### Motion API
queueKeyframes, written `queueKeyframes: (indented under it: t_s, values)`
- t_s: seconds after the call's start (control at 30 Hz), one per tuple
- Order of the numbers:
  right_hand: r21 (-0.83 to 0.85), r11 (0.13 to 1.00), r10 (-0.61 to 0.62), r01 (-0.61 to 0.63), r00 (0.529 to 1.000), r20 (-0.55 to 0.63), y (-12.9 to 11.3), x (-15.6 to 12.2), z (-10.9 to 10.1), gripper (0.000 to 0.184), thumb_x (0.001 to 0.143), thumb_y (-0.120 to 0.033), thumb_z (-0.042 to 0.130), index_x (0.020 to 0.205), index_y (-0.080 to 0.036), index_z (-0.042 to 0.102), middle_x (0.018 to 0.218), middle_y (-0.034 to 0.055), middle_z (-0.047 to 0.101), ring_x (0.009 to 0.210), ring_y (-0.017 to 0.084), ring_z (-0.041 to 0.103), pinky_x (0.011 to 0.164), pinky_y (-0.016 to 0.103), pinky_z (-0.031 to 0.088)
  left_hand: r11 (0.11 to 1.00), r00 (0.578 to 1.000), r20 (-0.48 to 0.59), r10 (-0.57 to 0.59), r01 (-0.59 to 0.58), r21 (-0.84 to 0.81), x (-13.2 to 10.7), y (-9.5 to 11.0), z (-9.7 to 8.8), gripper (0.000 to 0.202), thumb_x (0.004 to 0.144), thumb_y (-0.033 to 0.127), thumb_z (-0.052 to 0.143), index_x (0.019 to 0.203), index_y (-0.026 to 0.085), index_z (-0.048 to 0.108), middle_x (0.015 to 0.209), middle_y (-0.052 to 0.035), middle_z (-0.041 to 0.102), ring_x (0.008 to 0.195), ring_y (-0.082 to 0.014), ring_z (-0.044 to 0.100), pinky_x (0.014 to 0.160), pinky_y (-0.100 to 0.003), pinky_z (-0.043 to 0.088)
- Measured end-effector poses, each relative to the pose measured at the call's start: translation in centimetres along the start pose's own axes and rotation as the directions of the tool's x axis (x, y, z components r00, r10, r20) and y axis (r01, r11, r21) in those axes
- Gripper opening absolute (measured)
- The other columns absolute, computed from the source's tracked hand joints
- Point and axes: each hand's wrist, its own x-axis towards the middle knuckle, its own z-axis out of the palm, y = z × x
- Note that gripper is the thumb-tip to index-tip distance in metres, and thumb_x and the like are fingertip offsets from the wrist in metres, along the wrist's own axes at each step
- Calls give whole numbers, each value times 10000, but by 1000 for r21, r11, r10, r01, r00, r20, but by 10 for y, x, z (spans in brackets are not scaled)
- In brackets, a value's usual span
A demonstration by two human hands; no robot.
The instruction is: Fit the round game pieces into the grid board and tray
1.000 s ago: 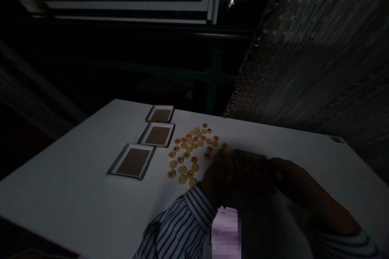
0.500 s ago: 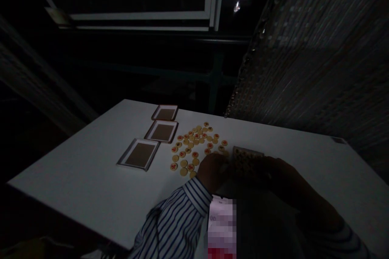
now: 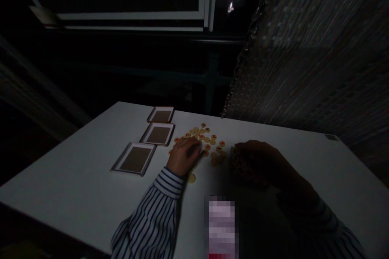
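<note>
My left hand [image 3: 184,157] is over the left part of a spread of round xiangqi pieces [image 3: 207,147]. Its fingers curve down and the thumb stands apart; nothing shows held in it. The pieces are pale wood, some with red or dark characters, others blank side up. At the right, my right hand [image 3: 265,162] lies over a shallow box [image 3: 243,168] filled with pieces, fingers bent along its far edge. Deep shadow hides much of this grip. A single piece [image 3: 191,178] lies close to my left wrist.
Three shallow trays stand in a row on the left: a near tray [image 3: 134,158], a middle tray [image 3: 158,134] and a far tray [image 3: 161,114]. A pixelated phone [image 3: 221,226] lies at the near edge of the white table [image 3: 75,170]. A bead curtain [image 3: 291,68] hangs behind.
My left hand has moved left from beside the box to over the scattered pieces. My right hand has shifted further over the box. The view has turned slightly.
</note>
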Motion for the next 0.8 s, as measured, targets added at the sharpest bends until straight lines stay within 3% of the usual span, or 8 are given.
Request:
queueKeyframes:
  t_s: [0.13,0.2,0.33,0.47,0.6,0.8]
  values:
    - [-17,997,-71,70,995,-73,-8,18,0,299,807,-170,368,1010,-198,586,866,68,646,774,173,586,687,296,442,1000,1000,-13,2,-2,-9,-6,-24,-2,219,781,261,518,968,183,602,1009,-65,623,984,-187,542,913,-390,400]
    - [-2,996,-94,94,991,-95,-13,26,3,274,822,-189,375,998,-170,585,851,79,642,788,176,584,689,296,443,999,999,41,23,-24,29,-11,-32,-2,246,789,283,511,1001,197,600,1065,-66,606,1022,-194,525,946,-416,373]
    - [-35,989,-148,147,988,-37,-20,34,23,249,826,-198,405,1005,-165,574,879,80,637,768,170,581,674,296,443,991,989,123,77,-89,99,-17,-43,-2,284,796,289,505,1052,195,587,1147,-82,563,1087,-208,480,951,-416,374]
    - [-84,967,-240,240,971,11,-23,33,41,259,837,-200,401,1038,-180,563,983,90,621,871,185,571,747,328,433,971,979,174,108,-142,192,-20,-50,0,274,791,281,510,1037,202,600,1187,-87,535,1128,-240,434,951,-455,359]
    - [-75,965,-244,251,965,93,-26,33,45,249,838,-205,411,1023,-180,576,974,94,625,861,185,574,719,320,443,958,967,237,93,-152,244,-22,-54,3,283,784,263,510,1047,213,599,1245,-86,484,1176,-268,372,965,-503,317]
    - [-71,972,-215,223,971,109,-26,32,44,262,857,-223,384,1035,-178,571,1003,93,619,889,194,566,742,349,441,955,962,270,40,-116,274,-23,-54,6,288,772,270,525,1046,241,608,1294,-80,427,1221,-308,288,972,-562,261]
